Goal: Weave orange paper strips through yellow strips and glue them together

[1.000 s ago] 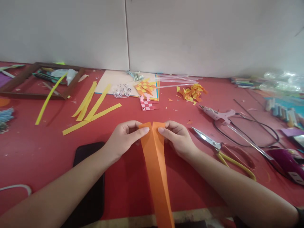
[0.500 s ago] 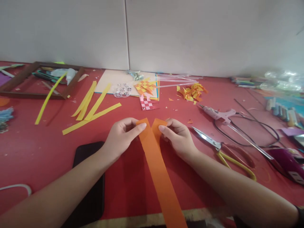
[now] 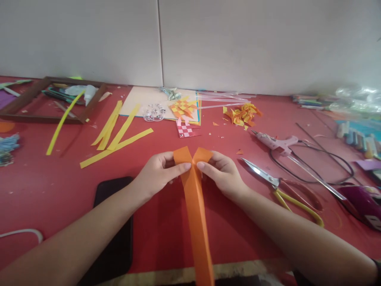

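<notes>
Two long orange paper strips point(image 3: 195, 202) run from the table's near edge up to my hands, their far ends splayed apart in a V. My left hand point(image 3: 159, 174) pinches the left strip end between thumb and forefinger. My right hand point(image 3: 222, 172) pinches the right strip end the same way. The fingertips of both hands almost meet where the strips cross, over the red table point(image 3: 44, 186).
Scissors with yellow handles point(image 3: 279, 186) lie right of my right hand, a pink glue gun point(image 3: 275, 142) and its black cord beyond. A black phone point(image 3: 114, 234) lies under my left forearm. Yellow strips point(image 3: 117, 137), woven paper pieces point(image 3: 184, 119), orange scraps point(image 3: 242, 115) and a wooden frame point(image 3: 44, 99) sit farther back.
The strips swung from side by side to spread apart, then came together again lower down, with their far ends now crossing in a V. My hands stayed in place.
</notes>
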`<action>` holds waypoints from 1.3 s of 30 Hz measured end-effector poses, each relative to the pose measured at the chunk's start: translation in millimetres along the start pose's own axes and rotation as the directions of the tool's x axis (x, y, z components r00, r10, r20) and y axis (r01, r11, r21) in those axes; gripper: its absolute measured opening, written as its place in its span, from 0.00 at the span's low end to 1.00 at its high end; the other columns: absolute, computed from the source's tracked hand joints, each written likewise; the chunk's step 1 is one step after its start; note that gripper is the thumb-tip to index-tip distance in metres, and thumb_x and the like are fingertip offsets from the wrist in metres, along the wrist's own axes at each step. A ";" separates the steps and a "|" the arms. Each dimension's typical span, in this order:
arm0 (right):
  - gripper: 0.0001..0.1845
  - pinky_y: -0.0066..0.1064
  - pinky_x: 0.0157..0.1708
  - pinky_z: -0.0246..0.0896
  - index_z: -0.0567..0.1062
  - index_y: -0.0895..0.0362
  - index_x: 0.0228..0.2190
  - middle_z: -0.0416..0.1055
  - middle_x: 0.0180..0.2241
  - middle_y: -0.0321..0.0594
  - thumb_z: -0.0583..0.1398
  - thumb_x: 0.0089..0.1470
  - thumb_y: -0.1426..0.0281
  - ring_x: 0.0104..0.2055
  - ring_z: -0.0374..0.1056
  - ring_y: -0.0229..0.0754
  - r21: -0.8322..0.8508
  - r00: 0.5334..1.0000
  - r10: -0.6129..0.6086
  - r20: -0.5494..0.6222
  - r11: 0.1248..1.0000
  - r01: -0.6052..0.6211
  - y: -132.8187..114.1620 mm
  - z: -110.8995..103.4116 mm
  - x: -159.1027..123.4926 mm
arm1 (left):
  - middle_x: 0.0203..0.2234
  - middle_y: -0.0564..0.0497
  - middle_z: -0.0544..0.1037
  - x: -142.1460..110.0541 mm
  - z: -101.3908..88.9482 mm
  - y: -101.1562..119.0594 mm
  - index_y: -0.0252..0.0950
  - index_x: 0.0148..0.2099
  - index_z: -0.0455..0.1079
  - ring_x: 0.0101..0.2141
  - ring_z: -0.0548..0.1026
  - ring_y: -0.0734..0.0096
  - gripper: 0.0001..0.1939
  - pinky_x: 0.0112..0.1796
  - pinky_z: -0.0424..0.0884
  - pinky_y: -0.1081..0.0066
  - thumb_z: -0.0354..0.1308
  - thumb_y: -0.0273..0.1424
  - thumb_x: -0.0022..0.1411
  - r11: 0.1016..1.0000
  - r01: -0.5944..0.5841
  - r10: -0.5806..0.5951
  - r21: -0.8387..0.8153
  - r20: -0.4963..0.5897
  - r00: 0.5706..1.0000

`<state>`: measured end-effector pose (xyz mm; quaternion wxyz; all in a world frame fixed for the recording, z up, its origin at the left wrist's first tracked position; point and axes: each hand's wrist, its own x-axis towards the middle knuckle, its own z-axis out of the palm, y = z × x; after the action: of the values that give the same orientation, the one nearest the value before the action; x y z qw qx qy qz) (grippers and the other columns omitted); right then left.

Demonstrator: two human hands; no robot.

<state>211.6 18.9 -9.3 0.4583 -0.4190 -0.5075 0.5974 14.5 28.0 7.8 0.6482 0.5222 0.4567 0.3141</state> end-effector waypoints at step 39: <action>0.14 0.30 0.29 0.70 0.75 0.55 0.26 0.78 0.27 0.36 0.67 0.51 0.58 0.28 0.73 0.38 0.009 0.999 0.026 -0.025 1.000 -0.025 -2.5 0.2 -6.0 | 0.26 0.56 0.72 0.3 1.1 -1.1 0.39 0.43 0.75 0.19 0.61 0.83 0.13 0.19 0.59 0.80 0.64 0.41 0.60 0.997 -0.074 0.073 -0.012 -0.028 0.997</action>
<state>213.0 13.2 -6.6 0.4589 -0.4310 -0.4936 0.6000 15.6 27.5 6.7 0.6334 0.5300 0.4438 0.3478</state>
